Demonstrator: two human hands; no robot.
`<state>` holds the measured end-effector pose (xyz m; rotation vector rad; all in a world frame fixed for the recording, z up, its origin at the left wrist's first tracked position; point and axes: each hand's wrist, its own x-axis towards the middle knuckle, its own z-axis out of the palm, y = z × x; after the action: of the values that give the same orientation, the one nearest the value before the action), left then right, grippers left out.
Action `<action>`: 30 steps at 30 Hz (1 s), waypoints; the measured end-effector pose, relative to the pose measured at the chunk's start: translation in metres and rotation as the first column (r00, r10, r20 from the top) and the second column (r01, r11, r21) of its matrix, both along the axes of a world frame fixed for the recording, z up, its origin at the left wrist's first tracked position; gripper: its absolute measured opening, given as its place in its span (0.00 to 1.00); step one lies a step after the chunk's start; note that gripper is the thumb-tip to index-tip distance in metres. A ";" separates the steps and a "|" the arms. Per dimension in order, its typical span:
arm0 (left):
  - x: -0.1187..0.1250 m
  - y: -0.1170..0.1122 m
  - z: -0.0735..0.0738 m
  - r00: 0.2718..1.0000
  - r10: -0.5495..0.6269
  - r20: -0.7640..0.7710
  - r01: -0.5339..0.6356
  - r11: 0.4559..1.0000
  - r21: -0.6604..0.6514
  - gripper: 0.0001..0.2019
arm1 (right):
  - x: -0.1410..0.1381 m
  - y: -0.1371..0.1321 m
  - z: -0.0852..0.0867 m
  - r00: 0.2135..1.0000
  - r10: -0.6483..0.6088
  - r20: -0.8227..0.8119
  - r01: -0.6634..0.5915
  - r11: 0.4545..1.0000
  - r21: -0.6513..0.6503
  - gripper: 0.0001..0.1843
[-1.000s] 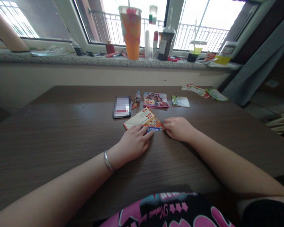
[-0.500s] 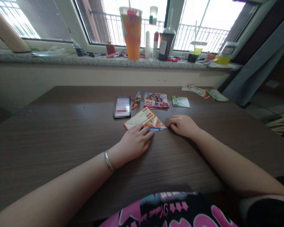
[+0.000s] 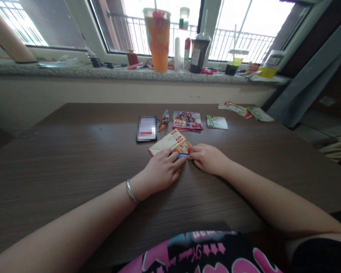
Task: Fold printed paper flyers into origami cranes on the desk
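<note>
A folded printed leaflet [image 3: 170, 142], cream and orange, lies on the dark wooden table [image 3: 74, 163]. My left hand [image 3: 160, 170], with a silver bangle on the wrist, presses its near edge flat with the fingers laid on the paper. My right hand [image 3: 207, 158] has its fingers curled and pressed on the leaflet's right corner, covering that corner.
Behind the leaflet lie a phone [image 3: 146, 128], a small folded paper shape [image 3: 163, 120], a stack of colourful leaflets [image 3: 187, 120] and a green card [image 3: 217, 122]. More flyers [image 3: 238, 109] lie at the far right. Cups and bottles, one a tall orange cup [image 3: 158, 40], stand on the windowsill.
My right hand drew away to the right, baring the leaflet's right corner, then came back left onto that corner. My left hand stayed pressed on the paper.
</note>
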<state>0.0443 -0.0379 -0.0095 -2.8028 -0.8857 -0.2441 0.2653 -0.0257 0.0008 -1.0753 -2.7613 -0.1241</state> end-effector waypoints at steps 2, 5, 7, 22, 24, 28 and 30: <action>0.001 0.001 0.000 1.000 0.007 -0.002 -0.007 1.000 0.003 0.19 | -0.002 -0.001 0.001 0.999 -0.018 0.027 0.018 1.000 0.003 0.15; 0.003 0.002 0.000 1.000 0.016 -0.016 -0.016 1.000 0.011 0.18 | -0.004 -0.001 0.002 0.998 -0.029 0.057 0.029 1.000 -0.002 0.14; 0.004 0.001 0.001 0.999 0.016 -0.030 -0.015 1.000 0.015 0.17 | -0.005 -0.001 0.003 0.997 -0.031 0.067 0.032 0.999 -0.009 0.14; -0.010 -0.002 0.019 0.992 0.031 -0.126 -0.034 0.999 -0.023 0.11 | 0.002 0.000 0.001 0.997 -0.049 0.055 0.050 0.999 -0.018 0.15; -0.014 -0.002 0.022 0.990 0.031 -0.137 -0.039 0.998 -0.050 0.11 | 0.002 0.000 0.001 0.998 -0.046 0.047 0.048 0.999 -0.026 0.15; -0.018 -0.002 0.027 0.985 0.038 -0.171 -0.055 0.994 -0.096 0.14 | 0.003 0.001 0.000 0.999 -0.034 0.033 0.035 0.999 -0.021 0.15; -0.019 -0.002 0.031 0.979 0.059 -0.196 -0.083 0.990 -0.117 0.15 | 0.002 0.001 0.000 0.999 -0.035 0.034 0.035 0.999 -0.019 0.15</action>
<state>0.0253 -0.0403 0.0213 -2.8387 -0.9835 0.0959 0.2678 -0.0249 0.0008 -1.1372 -2.7794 -0.1215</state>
